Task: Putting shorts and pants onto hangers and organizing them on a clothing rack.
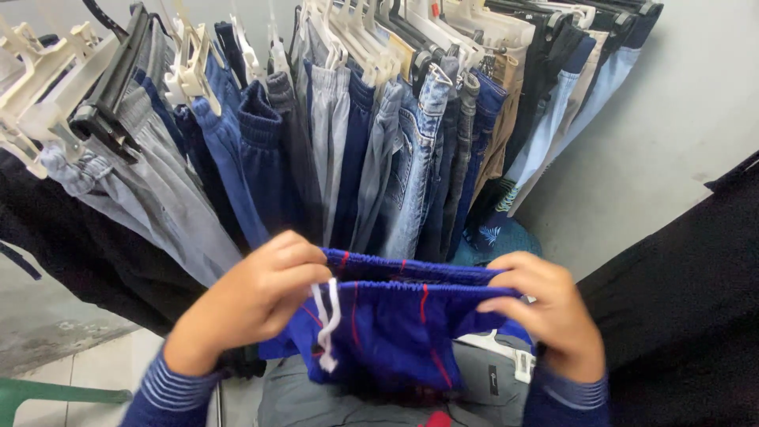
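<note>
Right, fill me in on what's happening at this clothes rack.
A person holds a pair of blue shorts by the elastic waistband, the left hand gripping one end and the right hand the other, stretching it open. A white drawstring hangs down near the left hand. Behind them, a rack of trousers and jeans hangs on clip hangers. A grey garment lies under the shorts.
</note>
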